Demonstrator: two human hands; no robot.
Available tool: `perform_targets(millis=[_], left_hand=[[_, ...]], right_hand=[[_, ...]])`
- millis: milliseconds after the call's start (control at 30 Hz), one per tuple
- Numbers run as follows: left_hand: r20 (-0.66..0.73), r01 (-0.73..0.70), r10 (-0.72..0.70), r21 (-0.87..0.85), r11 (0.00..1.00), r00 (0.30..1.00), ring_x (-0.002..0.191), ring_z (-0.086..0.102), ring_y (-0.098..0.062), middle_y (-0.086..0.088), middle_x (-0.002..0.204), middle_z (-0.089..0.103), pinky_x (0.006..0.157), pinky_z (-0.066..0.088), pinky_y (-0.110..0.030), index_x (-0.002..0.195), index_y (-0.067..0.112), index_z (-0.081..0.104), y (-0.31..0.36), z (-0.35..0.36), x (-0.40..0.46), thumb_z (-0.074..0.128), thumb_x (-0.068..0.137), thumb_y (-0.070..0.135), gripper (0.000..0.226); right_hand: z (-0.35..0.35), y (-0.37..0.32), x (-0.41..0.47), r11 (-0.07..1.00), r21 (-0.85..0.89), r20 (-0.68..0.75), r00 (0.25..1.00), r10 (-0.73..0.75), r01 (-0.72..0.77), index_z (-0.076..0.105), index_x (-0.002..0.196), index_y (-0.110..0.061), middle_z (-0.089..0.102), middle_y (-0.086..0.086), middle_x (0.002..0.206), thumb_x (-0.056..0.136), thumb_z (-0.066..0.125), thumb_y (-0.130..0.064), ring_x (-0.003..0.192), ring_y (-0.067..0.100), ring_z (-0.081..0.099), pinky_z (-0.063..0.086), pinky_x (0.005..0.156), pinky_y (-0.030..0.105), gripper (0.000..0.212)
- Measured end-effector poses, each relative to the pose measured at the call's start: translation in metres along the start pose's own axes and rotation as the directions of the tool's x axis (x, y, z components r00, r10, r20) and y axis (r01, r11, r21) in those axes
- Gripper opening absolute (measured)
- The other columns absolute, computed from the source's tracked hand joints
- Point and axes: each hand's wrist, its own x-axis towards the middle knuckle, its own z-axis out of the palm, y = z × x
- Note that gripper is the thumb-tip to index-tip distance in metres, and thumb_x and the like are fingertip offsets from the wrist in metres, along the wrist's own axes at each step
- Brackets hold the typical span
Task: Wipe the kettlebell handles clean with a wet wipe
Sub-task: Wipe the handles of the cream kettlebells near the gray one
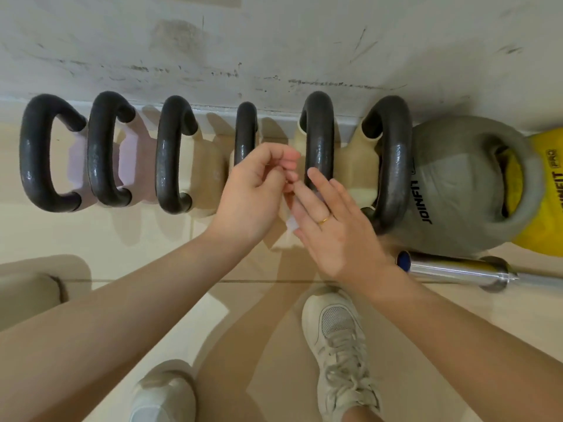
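Row of kettlebells with dark cast-iron loop handles (320, 141) along the wall edge of the beige tiled floor (128, 239). Above them, the left hand (253, 196) pinches a small white wet wipe (289, 219) between curled fingertips; the right hand (338, 226), fingers loosely extended, touches the wipe's lower part.

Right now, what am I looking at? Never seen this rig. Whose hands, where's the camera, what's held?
No robot here: one wide-angle camera on a person's head looks down at their bare hands. The left hand and right hand meet over a small white wet wipe, mostly hidden between the fingers. On the floor along the wall stands a row of kettlebells with black handles, then a grey kettlebell and a yellow one. A steel bar lies nearby. Shoes show below.
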Motion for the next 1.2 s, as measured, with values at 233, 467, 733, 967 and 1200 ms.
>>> perform_targets(millis=[233, 467, 733, 967, 1200], left_hand=[[0.147, 0.19, -0.204, 0.106, 0.976, 0.968, 0.091, 0.054, 0.002, 0.015, 0.098, 0.057, 0.081, 0.043, -0.015, 0.119, 0.026, 0.05, 0.002, 0.009, -0.003, 0.039, 0.098, 0.028, 0.025], [0.307, 0.277, -0.258, -0.021, 0.961, 0.916, 0.094, 0.065, -0.006, 0.009, 0.095, 0.07, 0.076, 0.051, -0.016, 0.099, 0.027, 0.062, 0.006, 0.0, -0.018, 0.032, 0.099, 0.028, 0.03], [0.403, 0.28, -0.299, 0.108, 0.954, 0.865, 0.107, 0.057, -0.004, 0.016, 0.104, 0.065, 0.096, 0.041, -0.026, 0.094, 0.034, 0.064, 0.009, -0.017, -0.023, 0.039, 0.095, 0.034, 0.025], [0.281, 0.317, -0.353, 0.166, 0.934, 0.892, 0.1, 0.06, -0.011, 0.009, 0.103, 0.064, 0.09, 0.046, -0.027, 0.091, 0.028, 0.06, 0.005, -0.004, -0.019, 0.031, 0.098, 0.033, 0.03], [0.151, 0.254, -0.287, 0.202, 0.946, 0.946, 0.071, 0.066, -0.008, 0.005, 0.081, 0.068, 0.069, 0.052, -0.019, 0.085, 0.019, 0.065, -0.001, 0.006, -0.01, 0.031, 0.099, 0.031, 0.039]], right_hand=[[0.016, -0.035, -0.001, 0.796, 0.396, 0.036, 0.874, 0.484, -0.457, 0.008, 0.146, -0.014, 0.01, 0.001, 0.153, 0.094, 0.038, -0.025, 0.142, 0.015, 0.013, 0.019, 0.117, 0.035, 0.061], [-0.001, -0.08, 0.009, -0.273, 0.768, 0.562, 0.404, 0.722, -0.58, 0.02, 0.142, -0.02, 0.043, -0.002, 0.137, 0.1, 0.037, -0.022, 0.119, 0.003, 0.043, 0.034, 0.095, 0.01, 0.046], [-0.013, -0.052, 0.02, -0.012, 0.761, 0.439, 0.502, 0.745, -0.649, 0.033, 0.127, -0.009, 0.052, -0.008, 0.09, 0.098, 0.038, -0.015, 0.071, 0.001, 0.051, 0.043, 0.066, 0.02, 0.03], [0.019, -0.06, -0.002, 0.01, 0.67, 0.48, 0.443, 0.757, -0.742, 0.033, 0.134, -0.013, 0.058, 0.004, 0.123, 0.088, 0.059, -0.022, 0.113, 0.018, 0.055, 0.044, 0.086, 0.024, 0.053], [0.019, -0.062, 0.001, -0.014, 0.789, 0.417, 0.518, 0.747, -0.614, 0.016, 0.143, -0.019, 0.052, 0.004, 0.133, 0.092, 0.052, -0.026, 0.12, 0.013, 0.052, 0.044, 0.099, 0.028, 0.063]])
